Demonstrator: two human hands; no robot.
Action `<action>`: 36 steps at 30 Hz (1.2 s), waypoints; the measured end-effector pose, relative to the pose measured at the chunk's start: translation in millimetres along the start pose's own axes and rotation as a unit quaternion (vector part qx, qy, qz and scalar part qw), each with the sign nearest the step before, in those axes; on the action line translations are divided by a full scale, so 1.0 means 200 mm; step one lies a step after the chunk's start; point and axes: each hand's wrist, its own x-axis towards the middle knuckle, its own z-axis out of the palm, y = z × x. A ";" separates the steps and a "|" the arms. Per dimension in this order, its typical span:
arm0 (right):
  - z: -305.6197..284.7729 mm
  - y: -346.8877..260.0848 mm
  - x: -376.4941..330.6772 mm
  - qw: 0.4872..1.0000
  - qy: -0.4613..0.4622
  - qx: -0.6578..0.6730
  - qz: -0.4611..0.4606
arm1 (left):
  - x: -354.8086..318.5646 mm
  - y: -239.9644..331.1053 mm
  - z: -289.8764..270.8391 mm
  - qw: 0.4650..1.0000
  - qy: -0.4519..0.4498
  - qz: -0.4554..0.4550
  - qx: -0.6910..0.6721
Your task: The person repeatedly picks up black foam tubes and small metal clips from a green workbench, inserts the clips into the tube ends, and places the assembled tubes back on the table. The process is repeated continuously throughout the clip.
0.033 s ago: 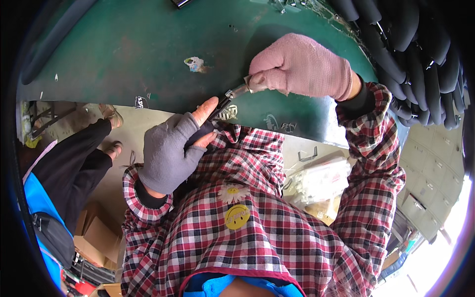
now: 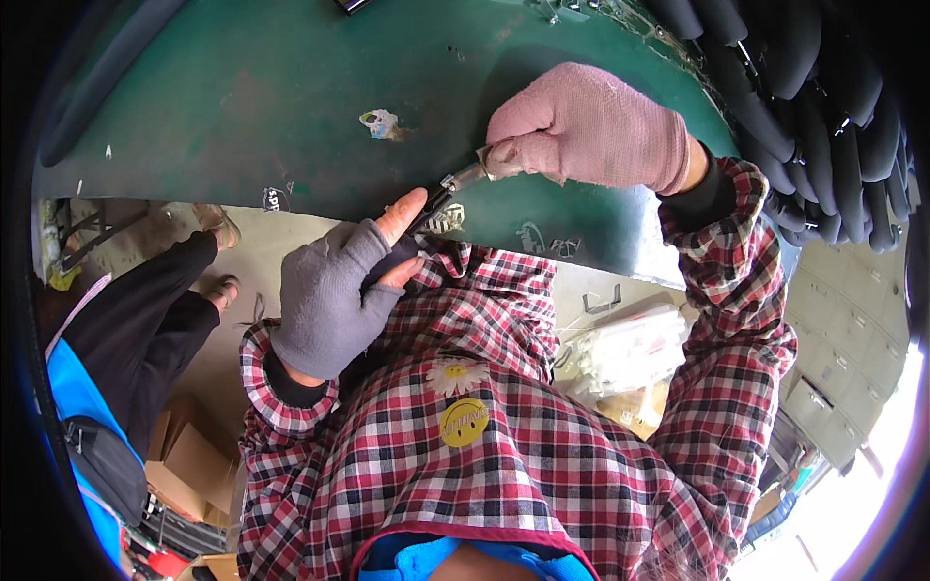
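My left hand (image 2: pixel 334 295), in a grey glove with bare fingertips, is closed on a slim black rod (image 2: pixel 434 209) at the near edge of the table. The rod slants up to the right and has a small metal end. Across from it my right hand (image 2: pixel 593 126), in a pink glove, pinches a short, translucent greyish piece (image 2: pixel 469 176) between thumb and fingers. That piece lines up with the rod's metal end and appears to meet it. My fingers hide part of both things.
The green table (image 2: pixel 242 116) carries torn sticker scraps (image 2: pixel 381 124). Black foam-covered pieces (image 2: pixel 775 107) are heaped at the right, with small metal parts (image 2: pixel 567 12) at the far edge. A person in dark trousers (image 2: pixel 145 300) is at the left, near cardboard boxes (image 2: pixel 189 465). A white plastic-wrapped bundle (image 2: pixel 630 353) lies below the table.
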 end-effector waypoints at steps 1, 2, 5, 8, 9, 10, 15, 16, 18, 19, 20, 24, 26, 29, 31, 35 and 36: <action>-0.01 -0.02 0.01 0.999 -0.016 0.013 0.027 | 0.00 0.00 0.00 1.000 -0.001 0.001 0.004; -0.02 -0.03 0.01 0.999 -0.032 0.002 0.040 | 0.00 0.01 -0.01 1.000 -0.003 0.002 0.009; -0.05 -0.04 0.04 0.995 -0.074 -0.023 0.066 | 0.01 0.02 0.00 1.000 0.000 0.005 0.029; -0.07 -0.06 0.06 0.992 -0.094 -0.038 0.079 | 0.01 0.02 0.00 0.999 -0.001 0.008 0.046; -0.07 -0.07 0.08 0.991 -0.094 -0.042 0.080 | 0.01 0.03 0.00 0.999 -0.007 0.004 0.041; -0.07 -0.06 0.08 0.991 -0.094 -0.045 0.082 | 0.02 0.04 -0.01 0.999 -0.013 -0.001 0.037; -0.07 -0.05 0.08 0.990 -0.111 -0.045 0.081 | 0.03 0.04 0.00 0.999 -0.015 0.000 0.031; -0.07 -0.05 0.08 0.989 -0.115 -0.049 0.084 | 0.03 0.04 0.00 0.999 -0.014 0.001 0.030; -0.04 -0.07 0.11 0.985 -0.122 -0.093 0.074 | 0.03 0.03 0.01 0.999 -0.008 0.010 0.035; -0.03 -0.08 0.12 0.983 -0.124 -0.115 0.069 | 0.03 0.02 0.01 0.999 -0.002 0.018 0.042; -0.02 -0.07 0.12 0.984 -0.121 -0.115 0.060 | 0.03 0.02 0.01 0.998 0.004 0.027 0.048; 0.01 -0.03 0.12 0.988 -0.099 -0.114 0.030 | 0.03 0.01 0.00 0.999 -0.013 0.017 0.047; 0.02 -0.02 0.12 0.989 -0.082 -0.118 0.017 | 0.02 0.02 0.00 0.999 -0.024 -0.013 0.019; 0.04 -0.01 0.11 0.991 -0.063 -0.120 0.012 | 0.03 0.01 0.01 0.999 -0.021 -0.011 0.039; 0.04 -0.02 0.12 0.991 -0.066 -0.111 0.021 | 0.03 -0.02 0.02 0.999 0.006 0.017 0.050; 0.01 -0.06 0.14 0.990 -0.098 -0.090 0.049 | 0.04 -0.07 0.04 0.999 0.012 0.034 0.034; 0.01 -0.04 0.14 0.992 -0.083 -0.091 0.032 | 0.05 -0.06 0.02 0.999 0.005 0.025 0.024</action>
